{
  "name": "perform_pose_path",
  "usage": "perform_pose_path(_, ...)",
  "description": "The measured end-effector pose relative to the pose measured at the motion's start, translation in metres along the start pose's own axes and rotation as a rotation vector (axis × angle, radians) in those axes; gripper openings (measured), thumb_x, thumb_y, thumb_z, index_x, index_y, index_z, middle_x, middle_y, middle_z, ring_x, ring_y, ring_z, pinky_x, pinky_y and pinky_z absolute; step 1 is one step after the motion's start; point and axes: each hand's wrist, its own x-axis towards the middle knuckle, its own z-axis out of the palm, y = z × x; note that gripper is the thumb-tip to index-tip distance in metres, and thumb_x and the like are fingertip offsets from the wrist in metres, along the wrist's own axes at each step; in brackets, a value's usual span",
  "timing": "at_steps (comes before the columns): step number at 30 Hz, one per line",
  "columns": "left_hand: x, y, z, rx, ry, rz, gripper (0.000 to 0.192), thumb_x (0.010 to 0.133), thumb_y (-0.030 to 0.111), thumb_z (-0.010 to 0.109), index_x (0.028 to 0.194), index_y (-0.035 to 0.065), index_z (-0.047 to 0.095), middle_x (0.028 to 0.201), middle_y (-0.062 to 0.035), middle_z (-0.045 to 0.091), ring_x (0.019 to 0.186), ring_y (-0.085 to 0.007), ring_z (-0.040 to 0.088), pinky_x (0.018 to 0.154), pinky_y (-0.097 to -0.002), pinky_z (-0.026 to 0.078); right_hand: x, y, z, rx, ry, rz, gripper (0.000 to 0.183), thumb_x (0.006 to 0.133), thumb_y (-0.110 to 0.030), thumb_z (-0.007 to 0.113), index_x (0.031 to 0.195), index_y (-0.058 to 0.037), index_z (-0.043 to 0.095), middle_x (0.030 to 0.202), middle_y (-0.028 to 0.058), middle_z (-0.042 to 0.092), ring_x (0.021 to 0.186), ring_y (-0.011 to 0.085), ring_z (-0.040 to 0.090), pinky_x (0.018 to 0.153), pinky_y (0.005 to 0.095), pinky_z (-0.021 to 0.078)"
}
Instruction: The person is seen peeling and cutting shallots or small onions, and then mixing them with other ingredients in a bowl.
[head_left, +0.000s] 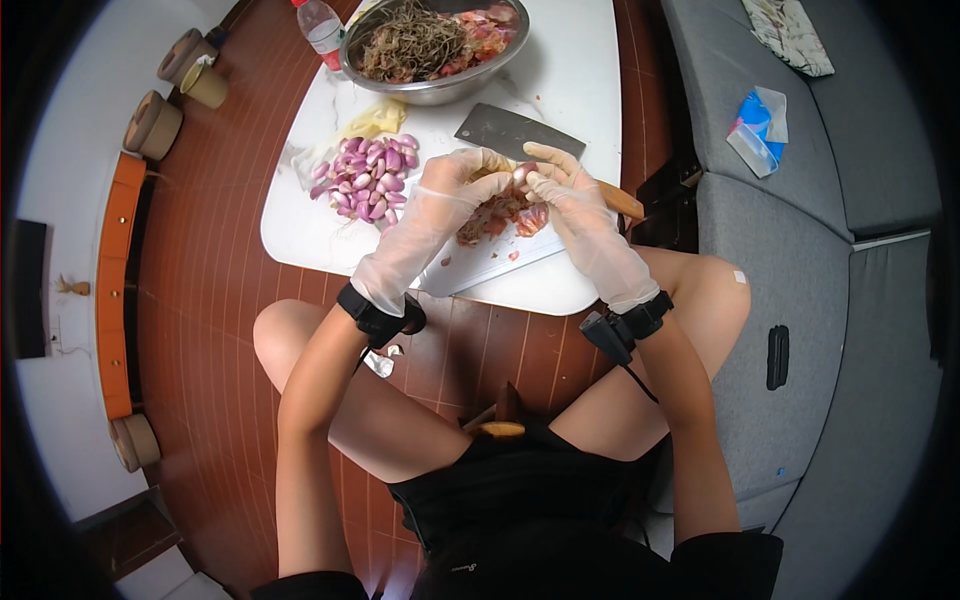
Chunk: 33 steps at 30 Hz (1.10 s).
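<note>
My left hand (463, 174) and my right hand (564, 184), both in translucent disposable gloves, meet over a white cutting board (480, 270). A small shallot (525, 174) is pinched between their fingertips. Below the hands, reddish-brown shallot skins (499, 219) lie on the board. A heap of peeled purple shallots (369, 176) sits left of my left hand. Just beyond my hands lies a cleaver (517, 133), its wooden handle (621, 199) extending to the right past my right hand, which partly hides it.
On the white table (322, 240), a steel bowl (442, 91) holds roots and skins at the far side. A plastic bottle (322, 36) stands left of it, and a yellowish plastic bag (382, 118) lies nearer. A grey sofa (765, 247) is to the right.
</note>
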Motion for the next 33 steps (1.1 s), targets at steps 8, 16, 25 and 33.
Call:
perform_pose_path(8, -0.006, 0.002, 0.001, -0.020, 0.005, 0.009, 0.015, 0.083, 0.013, 0.063, 0.093, 0.0009, 0.065, 0.082, -0.0022, 0.062, 0.067, -0.0072, 0.056, 0.060, -0.0213, 0.046, -0.002, 0.000, 0.004, 0.036, -0.057, 0.070, 0.022, 0.087, -0.002, 0.055, 0.108, 0.0031, 0.055, 0.097, 0.0102, 0.062, 0.088, 0.0149, 0.060, 0.083, 0.0240, 0.0474)
perform_pose_path(16, -0.001, -0.007, 0.003, 0.192, 0.110, 0.299, 0.017, 0.081, 0.015, 0.064, 0.090, 0.0000, 0.065, 0.082, -0.0086, 0.063, 0.067, -0.0142, 0.062, 0.057, -0.0253, 0.049, -0.003, -0.002, 0.006, 0.138, -0.030, 0.120, 0.025, 0.086, 0.001, 0.055, 0.110, 0.0022, 0.052, 0.101, 0.0102, 0.060, 0.091, 0.0163, 0.060, 0.085, 0.0255, 0.0479)
perform_pose_path(25, -0.006, 0.009, 0.013, 0.082, 0.075, -0.003, 0.016, 0.078, 0.011, 0.067, 0.088, -0.0015, 0.066, 0.080, -0.0077, 0.064, 0.069, -0.0131, 0.060, 0.063, -0.0250, 0.047, -0.002, 0.007, 0.003, -0.070, 0.049, -0.002, 0.025, 0.081, 0.007, 0.059, 0.104, 0.0012, 0.053, 0.095, 0.0082, 0.060, 0.086, 0.0124, 0.060, 0.079, 0.0224, 0.0492)
perform_pose_path(33, 0.008, -0.035, 0.020, 0.733, 0.287, 0.581, 0.013, 0.075, 0.012, 0.064, 0.085, 0.0046, 0.060, 0.076, -0.0109, 0.059, 0.074, -0.0282, 0.057, 0.066, -0.0351, 0.047, -0.004, 0.006, 0.007, 0.015, 0.043, 0.030, 0.024, 0.081, 0.003, 0.060, 0.103, 0.0000, 0.053, 0.090, 0.0055, 0.061, 0.078, 0.0107, 0.059, 0.068, 0.0214, 0.0490)
